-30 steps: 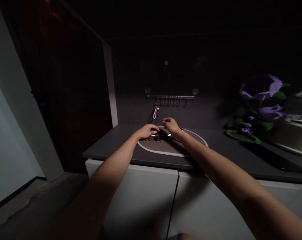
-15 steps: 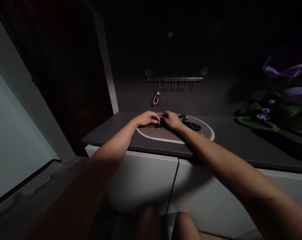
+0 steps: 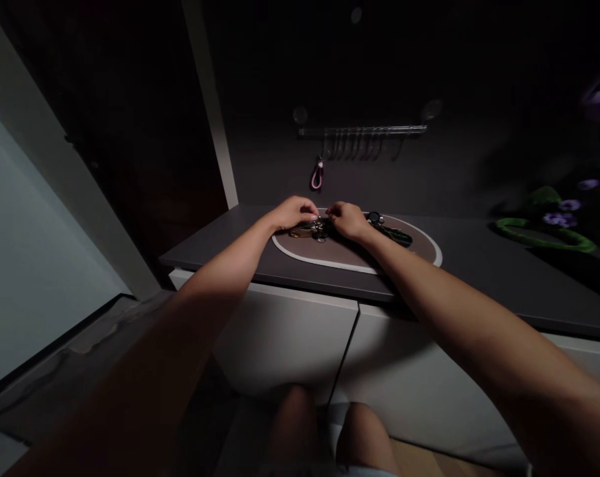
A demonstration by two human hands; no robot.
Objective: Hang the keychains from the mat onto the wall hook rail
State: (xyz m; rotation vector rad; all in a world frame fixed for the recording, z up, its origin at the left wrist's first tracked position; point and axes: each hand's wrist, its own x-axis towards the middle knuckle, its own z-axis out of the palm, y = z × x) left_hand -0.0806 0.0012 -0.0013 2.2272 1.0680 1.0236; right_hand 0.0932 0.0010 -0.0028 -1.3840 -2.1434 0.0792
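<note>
On the dark counter lies an oval brown mat (image 3: 339,255) with a white rim, and both hands are over it. My left hand (image 3: 296,212) is closed in a pinch at a small bunch of shiny metal rings that looks like a key ring (image 3: 321,230). A brown tag-like piece (image 3: 302,233) lies beside it, below the palm. Close by on the right, my right hand (image 3: 348,218) has curled fingers pinched together; what they hold is too small and dark to make out. Right of it are a round black item (image 3: 374,217) and a long black item (image 3: 398,236).
A clear rail (image 3: 364,131) with several hooks is fixed on the wall behind. One hook carries a pink loop strap (image 3: 317,175). Purple flowers (image 3: 562,215) and a green ring (image 3: 543,238) stand on the right. White cabinet doors (image 3: 290,338) lie below the counter.
The view has shifted down and a little left. Both hands stay close together over the mat, and more of the metal rings and brown piece shows beneath the left fingers.
</note>
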